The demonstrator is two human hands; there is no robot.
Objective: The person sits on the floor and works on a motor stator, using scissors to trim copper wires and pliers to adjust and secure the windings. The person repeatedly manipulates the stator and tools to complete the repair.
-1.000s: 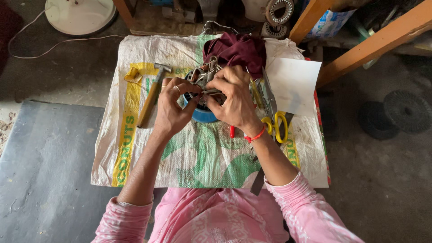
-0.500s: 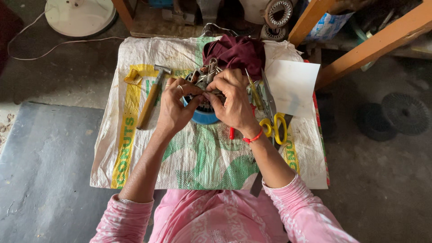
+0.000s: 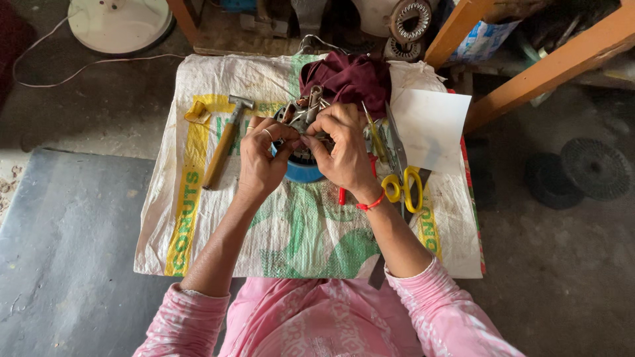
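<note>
My left hand (image 3: 261,162) and my right hand (image 3: 340,149) meet over a round blue part (image 3: 301,172) in the middle of a woven sack (image 3: 297,231) spread on the floor. Both hands pinch a small dark piece among a cluster of grey metal parts (image 3: 301,116) that stick up from the blue part. Exactly what the fingers grip is hidden by the hands. A ring is on my left hand and a red band on my right wrist.
A wooden-handled hammer (image 3: 225,139) lies left of the hands. A maroon cloth (image 3: 347,79), white paper sheet (image 3: 430,122), yellow-handled scissors (image 3: 407,188) and screwdrivers (image 3: 377,142) lie at the right. A white round base (image 3: 119,23) and orange wooden legs (image 3: 549,69) stand behind.
Both hands stay at the metal cluster and shift their fingers only slightly. The view has drifted a little; nothing on the sack has moved.
</note>
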